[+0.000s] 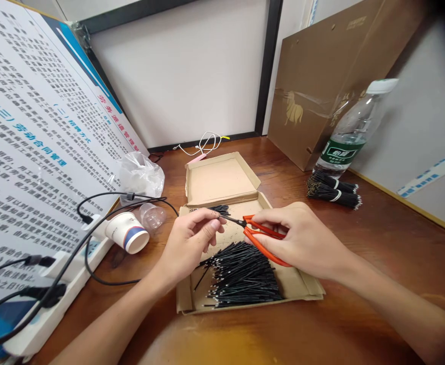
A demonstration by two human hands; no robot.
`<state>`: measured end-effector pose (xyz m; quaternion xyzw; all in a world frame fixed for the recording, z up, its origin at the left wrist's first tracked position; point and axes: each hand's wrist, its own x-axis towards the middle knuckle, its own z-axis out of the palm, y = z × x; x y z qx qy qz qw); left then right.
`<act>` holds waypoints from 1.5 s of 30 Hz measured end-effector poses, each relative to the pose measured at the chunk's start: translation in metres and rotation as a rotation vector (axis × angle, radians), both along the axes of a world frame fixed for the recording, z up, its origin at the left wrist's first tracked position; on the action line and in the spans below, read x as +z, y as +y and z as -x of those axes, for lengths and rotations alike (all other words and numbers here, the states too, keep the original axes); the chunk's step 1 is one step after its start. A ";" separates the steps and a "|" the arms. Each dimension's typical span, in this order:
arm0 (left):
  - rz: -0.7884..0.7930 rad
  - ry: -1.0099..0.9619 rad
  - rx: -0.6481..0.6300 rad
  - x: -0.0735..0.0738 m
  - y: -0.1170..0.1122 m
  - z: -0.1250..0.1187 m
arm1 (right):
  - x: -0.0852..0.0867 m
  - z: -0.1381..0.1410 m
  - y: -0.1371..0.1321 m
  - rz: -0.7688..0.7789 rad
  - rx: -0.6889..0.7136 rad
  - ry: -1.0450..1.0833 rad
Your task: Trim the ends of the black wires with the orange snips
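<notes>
My right hand [302, 238] grips scissors [268, 246] with orange-red handles. Their dark blades point left, and the tips reach the fingertips of my left hand [192, 238]. That hand is closed in a pinch between thumb and forefinger; small dark specks show there, but what it holds is too small to make out. Beneath both hands lies an open shallow cardboard box [253, 305]. A heap of short black wires [243, 276] with silvery ends fills its front part. A smaller group of black wires [220, 209] lies farther back, behind my left fingers.
Right of the box, tied bundles of black wires [331, 191] lie before a plastic bottle [340, 144] and a large brown carton [306, 101]. At left are a paper cup [128, 233], a clear plastic cup [153, 217], a plastic bag [141, 175] and a power strip [65, 299] with black cables.
</notes>
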<state>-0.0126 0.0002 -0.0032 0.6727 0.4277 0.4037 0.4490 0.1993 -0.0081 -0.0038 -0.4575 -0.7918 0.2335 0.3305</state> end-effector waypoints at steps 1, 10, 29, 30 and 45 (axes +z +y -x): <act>0.001 0.001 0.000 0.000 0.000 0.000 | 0.000 0.000 0.000 0.002 -0.002 -0.002; 0.017 0.023 0.014 0.000 0.000 -0.002 | 0.003 0.000 -0.001 -0.046 0.002 -0.072; 0.001 0.056 0.011 0.003 -0.001 -0.002 | 0.005 0.000 -0.002 -0.029 0.002 -0.061; -0.001 0.059 0.011 0.003 -0.001 -0.002 | 0.005 0.000 -0.002 -0.026 0.003 -0.064; 0.008 0.050 0.014 0.001 -0.001 -0.001 | 0.004 0.000 -0.002 -0.047 -0.017 -0.084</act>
